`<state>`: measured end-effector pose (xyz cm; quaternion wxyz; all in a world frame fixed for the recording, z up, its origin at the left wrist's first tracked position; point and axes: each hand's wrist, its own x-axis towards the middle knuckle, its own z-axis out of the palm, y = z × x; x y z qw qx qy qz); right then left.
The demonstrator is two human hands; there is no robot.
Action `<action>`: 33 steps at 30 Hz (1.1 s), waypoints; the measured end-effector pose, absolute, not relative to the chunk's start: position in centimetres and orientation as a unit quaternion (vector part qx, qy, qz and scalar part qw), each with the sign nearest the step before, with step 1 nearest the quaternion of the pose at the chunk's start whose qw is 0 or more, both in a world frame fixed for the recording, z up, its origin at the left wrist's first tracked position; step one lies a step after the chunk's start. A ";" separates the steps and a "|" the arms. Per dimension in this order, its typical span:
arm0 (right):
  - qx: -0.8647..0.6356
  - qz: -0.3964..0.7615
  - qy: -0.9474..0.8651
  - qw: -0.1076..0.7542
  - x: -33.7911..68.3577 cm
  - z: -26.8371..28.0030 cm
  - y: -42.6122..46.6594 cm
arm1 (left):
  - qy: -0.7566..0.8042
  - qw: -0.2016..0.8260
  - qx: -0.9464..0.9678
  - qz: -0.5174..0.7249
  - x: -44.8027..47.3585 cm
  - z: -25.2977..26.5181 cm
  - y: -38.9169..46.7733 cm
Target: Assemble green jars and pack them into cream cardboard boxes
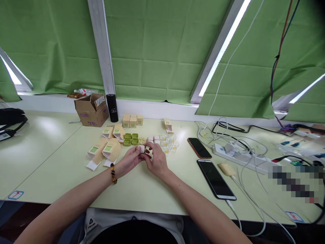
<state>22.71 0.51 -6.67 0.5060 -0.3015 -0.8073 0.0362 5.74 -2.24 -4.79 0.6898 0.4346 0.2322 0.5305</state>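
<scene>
Above the middle of the table, my left hand (131,159) holds a small square green container with a pale pinkish-white block (142,149) in it. My right hand (157,161) grips it from the right, fingertips on its edge. Just behind the hands stand several green square containers (131,139). To their right are tiny yellowish pieces (142,139), pale pinkish blocks (150,139) and clear plastic pieces with yellow centres (166,144). Open cardboard packs with green labels (111,149) lie left of the hands.
Small closed boxes (132,121), a black cylinder (112,108) and a brown carton (91,110) stand at the back. One open pack (168,126) lies behind the clear pieces. On the right are two phones (216,179), a power strip (241,158) and tangled cables.
</scene>
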 end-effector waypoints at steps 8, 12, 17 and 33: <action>-0.292 0.314 -0.691 0.582 22.3 -6.3 0.1 | 0.325 0.538 0.549 0.550 4.8 -5.1 -2.1; -0.257 0.468 -0.617 0.579 22.1 -5.8 0.1 | 0.367 0.265 0.701 0.552 4.2 -5.0 -2.2; -0.256 0.533 -0.571 0.569 22.1 -5.5 0.4 | 0.358 0.015 0.810 0.465 3.8 -4.6 -2.6; -0.339 0.429 -0.577 0.607 23.7 -4.1 0.8 | 0.434 0.211 0.655 0.581 3.7 -5.3 -1.3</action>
